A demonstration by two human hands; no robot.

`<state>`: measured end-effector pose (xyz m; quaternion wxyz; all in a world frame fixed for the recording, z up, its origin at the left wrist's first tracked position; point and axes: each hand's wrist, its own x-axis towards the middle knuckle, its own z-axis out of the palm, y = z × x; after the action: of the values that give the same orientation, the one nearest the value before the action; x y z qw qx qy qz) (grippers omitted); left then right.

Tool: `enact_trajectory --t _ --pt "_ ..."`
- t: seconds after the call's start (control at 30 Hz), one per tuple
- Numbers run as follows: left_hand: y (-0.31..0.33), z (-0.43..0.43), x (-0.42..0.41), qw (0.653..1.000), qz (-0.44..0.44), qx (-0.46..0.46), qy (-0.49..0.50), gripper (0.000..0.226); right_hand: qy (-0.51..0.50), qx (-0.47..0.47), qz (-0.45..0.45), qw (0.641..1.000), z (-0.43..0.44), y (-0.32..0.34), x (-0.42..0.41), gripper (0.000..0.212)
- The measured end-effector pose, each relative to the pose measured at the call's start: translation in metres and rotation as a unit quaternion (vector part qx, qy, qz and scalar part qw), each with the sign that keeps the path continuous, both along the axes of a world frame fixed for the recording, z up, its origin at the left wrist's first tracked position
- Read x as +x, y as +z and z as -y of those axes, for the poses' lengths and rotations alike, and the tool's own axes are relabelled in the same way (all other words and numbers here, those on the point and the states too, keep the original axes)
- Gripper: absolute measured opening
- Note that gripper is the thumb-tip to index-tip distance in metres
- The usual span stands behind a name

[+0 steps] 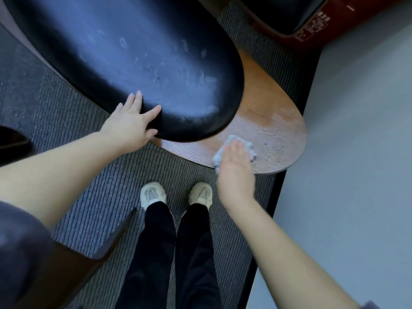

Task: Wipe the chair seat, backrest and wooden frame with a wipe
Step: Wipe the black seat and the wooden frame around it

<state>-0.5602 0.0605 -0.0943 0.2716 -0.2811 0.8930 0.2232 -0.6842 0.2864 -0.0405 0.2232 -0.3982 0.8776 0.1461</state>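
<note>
Head view looks down on a black glossy padded chair cushion (138, 59) that sits on a rounded brown wooden frame panel (274, 130). The left hand (131, 123) lies on the near rim of the cushion, with fingers straight and spread and the thumb at the lower edge. The right hand (236, 172) is flat, fingers straight and close together, and it presses a crumpled pale grey wipe (249, 149) onto the wooden frame panel, to the right of the left hand. The wipe shows past the fingertips and on both sides of them. Below and between the hands stand two cream shoes (153, 194) on a grey striped carpet (89, 186). A pale grey wall (356, 152) is to the right of the right hand.
</note>
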Motion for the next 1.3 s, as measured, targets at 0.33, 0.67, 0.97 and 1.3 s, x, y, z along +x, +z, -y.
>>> enact_trajectory --t 0.33,0.67,0.97,1.3 --pt "0.014 -0.036 -0.031 0.999 -0.011 0.032 -0.043 0.066 -0.029 0.029 -0.052 0.998 -0.043 0.021 -0.058 0.057" --pt "0.021 -0.051 -0.058 0.996 -0.009 0.036 -0.083 0.067 -0.009 0.030 -0.058 0.998 -0.055 0.035 -0.095 0.039" --pt "0.016 -0.055 -0.070 0.997 -0.002 0.019 -0.072 0.070 0.093 0.031 0.034 0.995 -0.026 0.026 -0.090 0.047" --pt "0.012 -0.056 -0.122 0.999 0.001 0.042 -0.033 0.073 0.119 0.023 0.046 0.992 -0.011 0.002 -0.141 0.038"
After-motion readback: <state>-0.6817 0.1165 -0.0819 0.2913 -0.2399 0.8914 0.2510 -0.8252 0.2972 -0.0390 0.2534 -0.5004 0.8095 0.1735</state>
